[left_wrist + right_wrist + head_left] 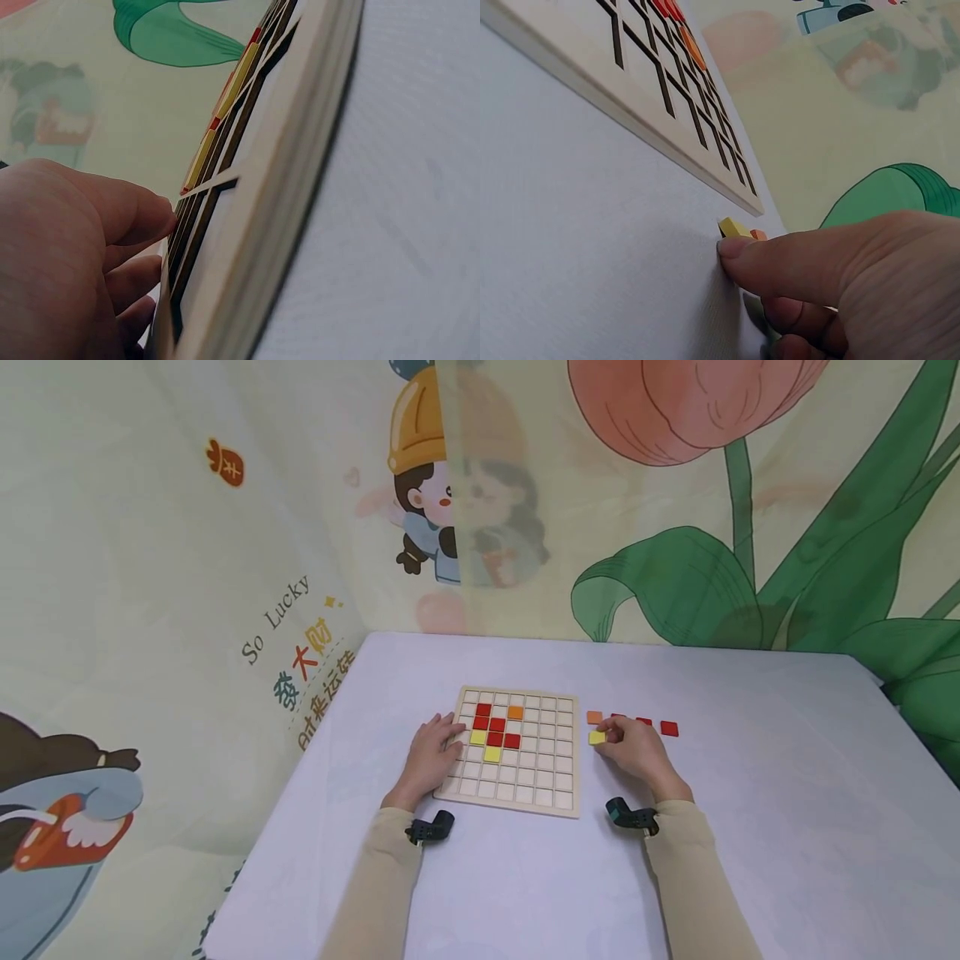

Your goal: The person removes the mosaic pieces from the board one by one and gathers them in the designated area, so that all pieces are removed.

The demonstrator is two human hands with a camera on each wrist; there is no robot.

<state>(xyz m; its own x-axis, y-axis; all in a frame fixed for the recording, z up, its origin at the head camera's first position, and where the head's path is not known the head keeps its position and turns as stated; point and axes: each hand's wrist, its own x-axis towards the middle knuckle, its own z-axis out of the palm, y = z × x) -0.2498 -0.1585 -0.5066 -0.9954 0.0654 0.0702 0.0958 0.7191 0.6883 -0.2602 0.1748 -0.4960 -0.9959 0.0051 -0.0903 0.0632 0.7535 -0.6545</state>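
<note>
A wooden grid board lies flat on the white tabletop, between the person's two hands. The left hand rests on the board's left edge with its fingers laid loosely over the outer squares; its grip is released and holds nothing. In the left wrist view the fingers touch the board's frame beside the slots.

The right hand lies on the tabletop just to the right of the board. Its grip is pinching a yellow tile, thumb and fingertips curled on the tile's right side. In the right wrist view the thumb presses against the yellow tile, which sits on the tabletop just off the board's corner.

On the board sit red tiles, two yellow tiles and an orange tile, clustered in its upper left part. Behind the right hand, a loose orange tile and a row of red tiles lie on the tabletop. A printed cloth with a tulip hangs behind the table
</note>
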